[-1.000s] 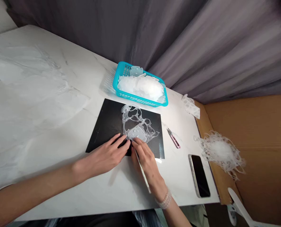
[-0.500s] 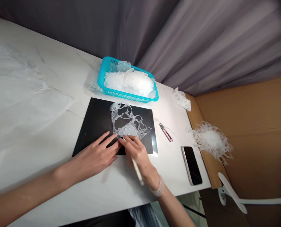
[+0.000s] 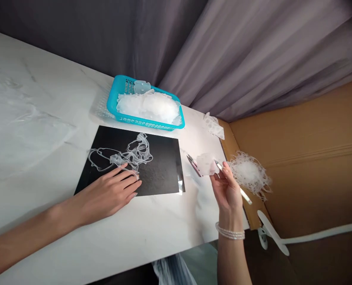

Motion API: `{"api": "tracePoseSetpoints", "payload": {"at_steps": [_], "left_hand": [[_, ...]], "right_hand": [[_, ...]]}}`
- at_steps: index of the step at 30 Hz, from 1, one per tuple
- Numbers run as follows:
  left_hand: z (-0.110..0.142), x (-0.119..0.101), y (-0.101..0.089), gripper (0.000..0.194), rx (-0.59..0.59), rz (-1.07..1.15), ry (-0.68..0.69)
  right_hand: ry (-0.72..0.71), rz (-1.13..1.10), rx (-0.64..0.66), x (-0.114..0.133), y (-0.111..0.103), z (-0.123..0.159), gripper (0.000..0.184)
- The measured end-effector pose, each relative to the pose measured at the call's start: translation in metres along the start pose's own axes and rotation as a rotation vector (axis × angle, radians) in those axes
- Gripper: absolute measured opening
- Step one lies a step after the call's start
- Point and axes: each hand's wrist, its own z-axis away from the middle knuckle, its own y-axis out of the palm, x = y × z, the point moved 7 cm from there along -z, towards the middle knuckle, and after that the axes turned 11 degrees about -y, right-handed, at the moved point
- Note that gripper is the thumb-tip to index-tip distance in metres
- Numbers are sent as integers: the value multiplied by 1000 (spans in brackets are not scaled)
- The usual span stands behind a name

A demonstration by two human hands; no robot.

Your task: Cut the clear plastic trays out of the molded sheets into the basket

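My left hand (image 3: 116,192) lies palm down at the near edge of a black mat (image 3: 161,178), fingers stretched out. Its fingertips touch a tangled web of translucent plastic offcut (image 3: 137,154) on the mat. To the right, my right hand (image 3: 228,190) is raised, palm partly up, with a frosted translucent plastic piece (image 3: 205,164) at its fingertips. The same hand also holds a slim white pen-shaped tool (image 3: 246,196) with a silvery end. Partly behind the plastic piece lies a pair of thread snips (image 3: 193,165).
A blue basket (image 3: 112,99) heaped with frosted plastic pieces (image 3: 149,106) stands behind the mat. A white patterned scrap (image 3: 214,126) and a pile of stringy offcuts (image 3: 250,174) lie to the right, by a cardboard panel (image 3: 297,150). Clear film (image 3: 21,118) covers the table's left.
My right hand has moved right, away from the mat, carrying the plastic piece and the tool. The offcut web has shifted left with my left hand. The phone no longer shows.
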Motion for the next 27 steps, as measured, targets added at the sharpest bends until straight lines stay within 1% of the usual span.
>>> {"api": "tracePoseSetpoints", "payload": {"at_steps": [2,3,6,8,11,13,14,16,20,24,27], "left_hand": [[-8,-2,-12,32,-28,65,-59],[-13,-2,-19,32,-51,106,-117],[-27,1,-39,31,-105,280,-355],[-33,4,-43,33,-61,466,-500],[-36,9,-35,36,88,860,-637],[-33,14,-30,33,120,1084,-686],[-31,18,-29,31,115,1158,-704],[-26,24,-28,28,95,1235,-735],[-21,30,-28,27,94,1235,-748],[-21,32,-27,29,98,1196,-751],[-20,33,-23,26,103,1141,-778]], "right_hand": [[78,-91,21,-3,28,17,17],[131,-136,44,-5,43,26,18],[277,-238,136,-8,87,51,17],[337,-280,192,-9,110,65,16],[382,-302,259,-16,132,79,16],[391,-285,298,-24,141,84,16],[390,-269,317,-28,144,84,17],[393,-234,366,-35,147,85,19],[460,-194,445,-42,148,83,31],[507,-166,463,-41,147,82,47],[518,-175,470,-42,149,83,50]]}}
